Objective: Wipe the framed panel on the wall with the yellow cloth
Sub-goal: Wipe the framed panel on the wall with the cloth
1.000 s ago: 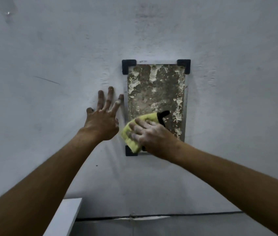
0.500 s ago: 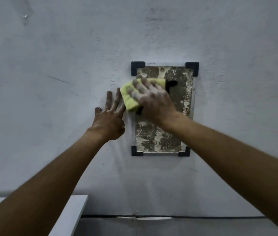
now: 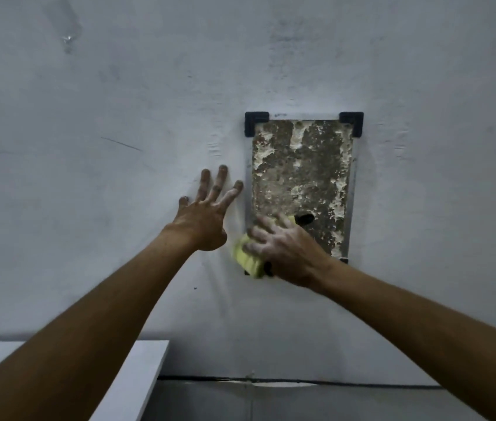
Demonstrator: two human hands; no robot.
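1. Since half a second ago, the right hand (image 3: 283, 246) has dropped from the top left of the framed panel (image 3: 301, 183) to its bottom left corner, carrying the yellow cloth (image 3: 248, 259).
2. Its fingers (image 3: 260, 232) lie loosely spread and flat over the cloth, pressing it to the panel rather than pinching it.
3. Left hand (image 3: 202, 221) rests on the wall (image 3: 119, 208) just left of the frame, fingers splayed, holding nothing.
4. Panel's long axis runs vertically; the unwiped blotchy face lies up and right of the cloth.
5. Likely next stroke: upward along that axis. The right hand is nearer.
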